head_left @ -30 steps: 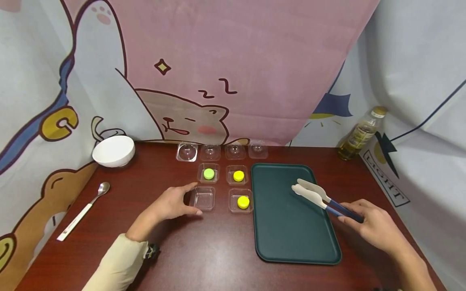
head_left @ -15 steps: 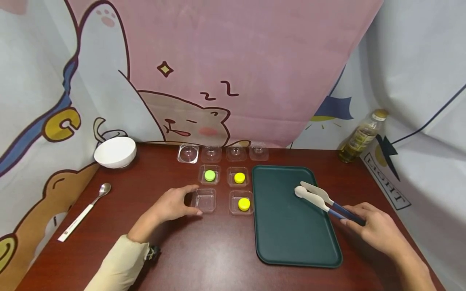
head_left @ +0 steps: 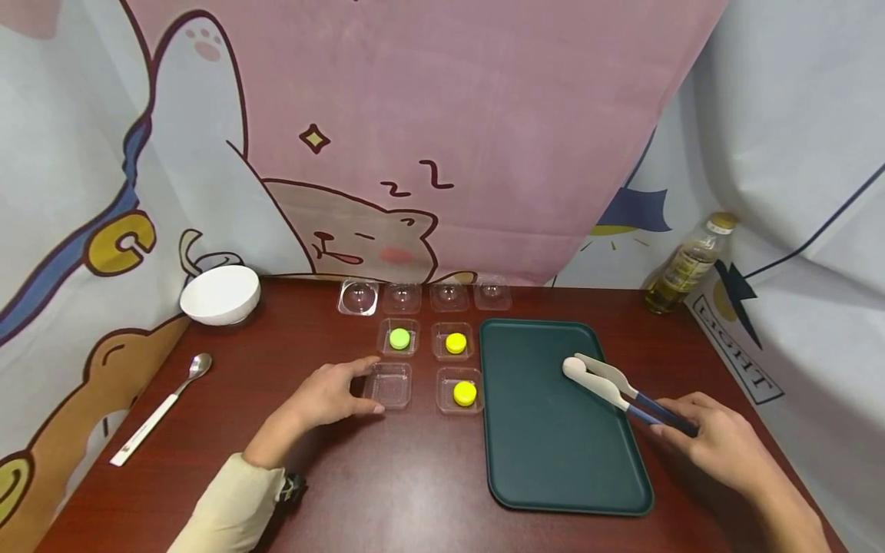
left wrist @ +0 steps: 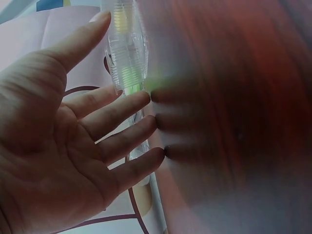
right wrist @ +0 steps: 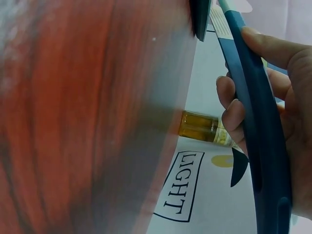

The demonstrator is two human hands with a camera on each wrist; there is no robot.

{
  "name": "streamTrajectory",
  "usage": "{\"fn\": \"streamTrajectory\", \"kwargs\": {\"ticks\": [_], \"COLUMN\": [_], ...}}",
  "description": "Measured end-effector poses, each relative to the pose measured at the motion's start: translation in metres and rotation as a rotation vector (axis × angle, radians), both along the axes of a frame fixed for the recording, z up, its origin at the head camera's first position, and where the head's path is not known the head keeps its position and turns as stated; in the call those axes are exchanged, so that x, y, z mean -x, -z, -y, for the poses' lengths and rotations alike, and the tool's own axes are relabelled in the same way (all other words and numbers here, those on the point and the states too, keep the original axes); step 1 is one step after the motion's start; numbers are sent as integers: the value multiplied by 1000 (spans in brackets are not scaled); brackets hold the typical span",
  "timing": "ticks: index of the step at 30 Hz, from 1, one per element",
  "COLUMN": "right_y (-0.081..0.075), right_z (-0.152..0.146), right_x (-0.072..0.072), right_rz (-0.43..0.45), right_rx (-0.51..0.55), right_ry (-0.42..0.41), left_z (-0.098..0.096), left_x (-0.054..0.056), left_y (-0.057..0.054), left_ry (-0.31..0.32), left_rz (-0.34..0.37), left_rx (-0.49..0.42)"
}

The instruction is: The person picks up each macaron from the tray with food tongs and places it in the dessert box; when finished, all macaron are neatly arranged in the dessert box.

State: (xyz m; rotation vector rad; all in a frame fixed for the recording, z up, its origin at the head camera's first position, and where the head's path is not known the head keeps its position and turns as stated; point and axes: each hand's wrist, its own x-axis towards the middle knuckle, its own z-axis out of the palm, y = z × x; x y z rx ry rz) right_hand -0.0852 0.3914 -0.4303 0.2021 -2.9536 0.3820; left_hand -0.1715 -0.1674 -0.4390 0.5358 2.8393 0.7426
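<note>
Blue-handled tongs [head_left: 604, 389] slanted, pale ball [head_left: 574, 366] at tips; clear container [head_left: 391, 385] on table [head_left: 415, 480].

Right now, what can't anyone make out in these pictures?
Tongs, right wrist view: tips cut off by the top edge.
Pale round piece, head view: lower part hidden by the tongs.
Bottle label, head view: print too small.
Spoon handle, head view: marking too small.

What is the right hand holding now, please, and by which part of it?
The right hand holds the tongs by their blue handles; the pale ends reach over the dark green tray.
</note>
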Motion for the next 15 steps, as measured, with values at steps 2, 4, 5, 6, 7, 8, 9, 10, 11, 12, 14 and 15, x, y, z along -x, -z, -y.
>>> {"fn": "streamTrajectory", "kwargs": {"ticks": [2, 4, 5, 6, 7, 8, 9, 10, 11, 12, 14, 15], "right_y": [0, 0, 0, 0, 0, 0, 0, 0, 0, 0, -2, -4], "right_z": [0, -1, -1, -1, -1, -1, 0, 0, 1, 2, 4, 5], "right_x": [0, 0, 0, 0, 0, 1, 1, 1, 1, 2, 4, 5], "right_rz": [-5, -13, -18, -22, -23, -25, -29, -33, -38, -41, -50, -56], "right_rx": [-2, -3, -3, 0, 6, 10, 11, 15, 17, 20, 18, 17], "right_ry": [-2, -6, -7, -10, -11, -13, -15, -19, -23, -28, -40, -47], "left_z": [0, 0, 0, 0, 0, 0, 1, 1, 1, 1, 1, 1], "left_x": [0, 0, 0, 1, 1, 1, 1, 1, 1, 1, 1, 2], "left_y": [0, 0, 0, -1, -1, -1, -1, -1, -2, -1, -1, -1], "left_ry": [0, 2, 2, 1, 2, 6, 6, 7, 8, 9, 12, 13], "left_rz": [13, 19, 21, 21, 21, 18, 19, 18, 20, 20, 19, 19], "left_rx": [0, 3, 4, 6, 8, 10, 10, 12, 12, 15, 18, 19]}}
